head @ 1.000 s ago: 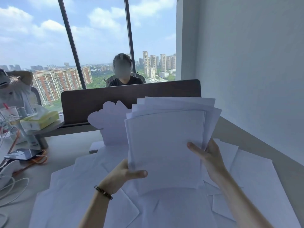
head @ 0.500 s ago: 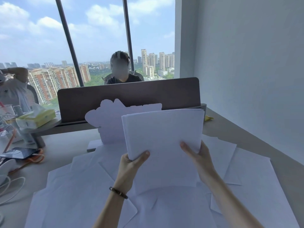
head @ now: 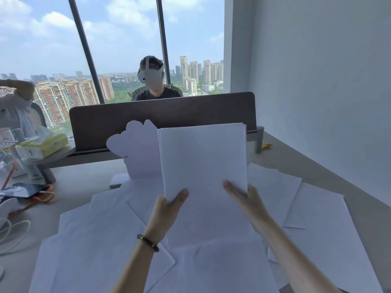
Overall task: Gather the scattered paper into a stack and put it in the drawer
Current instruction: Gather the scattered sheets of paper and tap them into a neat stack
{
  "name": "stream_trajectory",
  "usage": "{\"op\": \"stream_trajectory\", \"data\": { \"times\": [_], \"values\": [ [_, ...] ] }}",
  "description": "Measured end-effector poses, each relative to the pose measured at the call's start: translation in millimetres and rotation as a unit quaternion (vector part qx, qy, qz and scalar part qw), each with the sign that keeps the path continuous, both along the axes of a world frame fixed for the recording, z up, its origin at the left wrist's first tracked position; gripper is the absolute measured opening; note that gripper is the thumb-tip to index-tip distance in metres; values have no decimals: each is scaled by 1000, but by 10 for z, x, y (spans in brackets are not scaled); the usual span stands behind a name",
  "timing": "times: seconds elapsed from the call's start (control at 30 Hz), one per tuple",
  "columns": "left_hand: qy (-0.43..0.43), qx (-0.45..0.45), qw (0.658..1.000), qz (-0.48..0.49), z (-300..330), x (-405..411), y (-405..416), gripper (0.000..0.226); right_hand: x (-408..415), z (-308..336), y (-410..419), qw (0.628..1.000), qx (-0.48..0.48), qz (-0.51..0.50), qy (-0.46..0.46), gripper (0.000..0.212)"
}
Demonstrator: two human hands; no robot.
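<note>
- Both hands, left (head: pixel 167 210) and right (head: pixel 251 205), grip the squared stack (head: pixel 203 166) upright.
- Next, gather loose sheets (head: pixel 101 246) on the table (head: pixel 69 193) at 7 o'clock.

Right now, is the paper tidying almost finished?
Not yet. Done: one squared stack stands upright, in the grip of the left hand and right hand. Left: many loose sheets cover the desk. No drawer is in view.

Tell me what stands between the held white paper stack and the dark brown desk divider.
Head view: a white cloud-shaped cardboard cutout stands between stack and divider, left of the stack.
</note>
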State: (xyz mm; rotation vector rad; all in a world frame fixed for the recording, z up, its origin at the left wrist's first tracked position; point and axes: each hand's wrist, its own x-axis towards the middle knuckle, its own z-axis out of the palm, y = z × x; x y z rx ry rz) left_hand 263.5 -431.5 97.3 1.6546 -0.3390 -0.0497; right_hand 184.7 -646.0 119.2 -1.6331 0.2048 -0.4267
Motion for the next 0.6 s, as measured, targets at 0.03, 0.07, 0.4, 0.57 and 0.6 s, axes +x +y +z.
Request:
{"op": "stream_trajectory", "data": {
  "times": [0.03, 0.07, 0.4, 0.57, 0.6],
  "values": [
    [16, 17, 1000, -5, 8, 30, 38, 34, 12, 13, -20, 999, -47, 2, 27, 26],
    [35, 20, 999, -16, 15, 41, 79, 38, 7, 26, -41, 994, -93, 1, 62, 43],
    [192, 48, 980, 3, -313, 76, 537, 25, -242, -461, -206, 767, -540, -127, 322, 54],
    [205, 66, 977, -1, -344, -25, 351, 25, -120, -499, -168, 864, -399, -94, 294, 57],
    [213, 59, 975, -7, -351, -50, 304, 27, -100, -475, -179, 889, -351, -88, 280, 59]
  ]
}}
